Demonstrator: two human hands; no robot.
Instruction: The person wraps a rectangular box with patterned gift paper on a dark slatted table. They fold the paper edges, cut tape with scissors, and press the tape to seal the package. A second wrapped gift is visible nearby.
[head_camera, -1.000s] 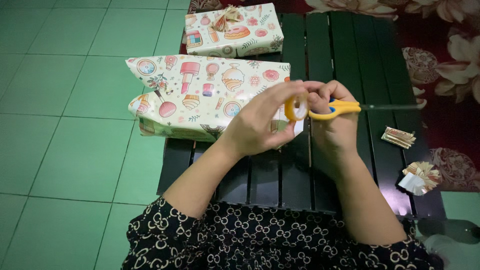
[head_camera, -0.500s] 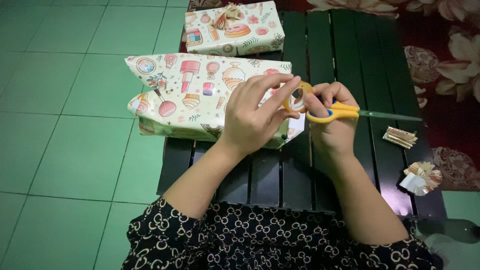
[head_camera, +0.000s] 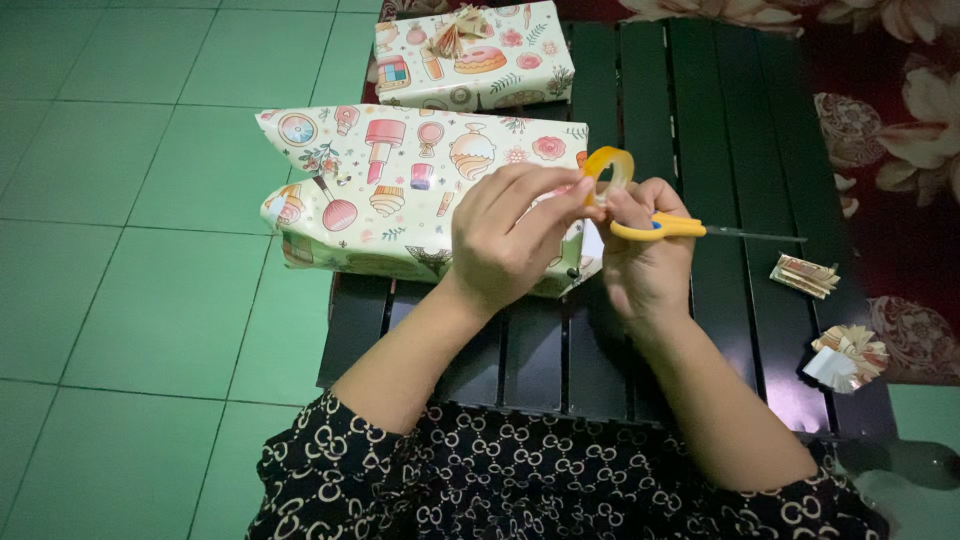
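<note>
The left hand (head_camera: 505, 240) pinches the tape roll (head_camera: 610, 165) between thumb and fingers, holding it upright just above the right hand (head_camera: 645, 265). The right hand is clenched around the yellow handles of the scissors (head_camera: 668, 228). Their long axis runs sideways, blades pointing away from the grip toward the right, over the dark slatted table (head_camera: 740, 150). Cutting cleanly likely means keeping the tape taut and the blades square to it. Behind the grip lies a wrapped gift (head_camera: 400, 190).
</note>
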